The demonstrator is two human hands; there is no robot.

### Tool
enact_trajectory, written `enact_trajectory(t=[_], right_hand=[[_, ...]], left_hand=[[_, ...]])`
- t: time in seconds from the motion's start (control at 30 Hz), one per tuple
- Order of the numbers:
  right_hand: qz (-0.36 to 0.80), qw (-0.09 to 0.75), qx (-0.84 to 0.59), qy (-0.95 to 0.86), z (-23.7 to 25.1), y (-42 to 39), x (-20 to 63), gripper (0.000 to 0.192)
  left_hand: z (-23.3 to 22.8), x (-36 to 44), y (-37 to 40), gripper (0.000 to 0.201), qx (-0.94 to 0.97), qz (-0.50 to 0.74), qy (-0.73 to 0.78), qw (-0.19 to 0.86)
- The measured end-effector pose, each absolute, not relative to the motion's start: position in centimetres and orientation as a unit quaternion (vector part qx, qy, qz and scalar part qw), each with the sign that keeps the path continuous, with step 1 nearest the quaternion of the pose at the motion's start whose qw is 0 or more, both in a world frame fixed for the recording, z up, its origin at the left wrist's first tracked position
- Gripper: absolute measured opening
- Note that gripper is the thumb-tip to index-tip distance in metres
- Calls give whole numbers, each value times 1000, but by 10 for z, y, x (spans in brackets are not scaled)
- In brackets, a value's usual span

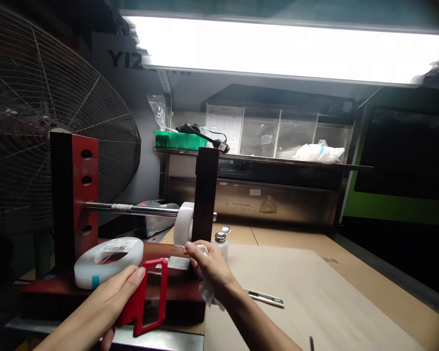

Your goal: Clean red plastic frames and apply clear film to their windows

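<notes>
My left hand [122,292] grips a red plastic frame [163,297] with a rectangular window, held upright in front of the stand. Crumpled whitish thin material [206,292] is in my closed right hand [212,265] and hangs below it; whether it is a wipe or film I cannot tell. The fingers of that hand are close to a white roll [183,225] on a metal rod [146,210]. Two uprights of a dark red stand [86,195] carry the rod. On the stand's base lies a larger translucent roll [84,273] with a label.
Behind my right hand stands a white pump bottle [223,243] with its metal lid raised. A utility knife [265,298] lies on brown paper [296,287]. A large fan [95,107] is at left. The back shelf [270,161] holds a green tray [179,140] and plastic bags [322,152].
</notes>
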State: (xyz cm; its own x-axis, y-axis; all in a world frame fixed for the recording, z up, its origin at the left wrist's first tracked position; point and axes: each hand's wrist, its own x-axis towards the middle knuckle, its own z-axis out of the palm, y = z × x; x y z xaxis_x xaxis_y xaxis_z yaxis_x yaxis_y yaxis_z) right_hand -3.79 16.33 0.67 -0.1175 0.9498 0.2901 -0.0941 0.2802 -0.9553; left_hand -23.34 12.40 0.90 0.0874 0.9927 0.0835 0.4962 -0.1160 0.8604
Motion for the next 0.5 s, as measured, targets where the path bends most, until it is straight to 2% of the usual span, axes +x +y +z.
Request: enact_trajectory(t=[0.2, 0.5], right_hand=[[475, 567, -389, -549, 4, 163, -47, 23], [484, 575, -381, -539, -2, 162, -42, 35]], left_hand=[[29, -229, 122, 52, 648, 359, 577, 344], [24, -232, 130, 48, 653, 343, 587, 333]])
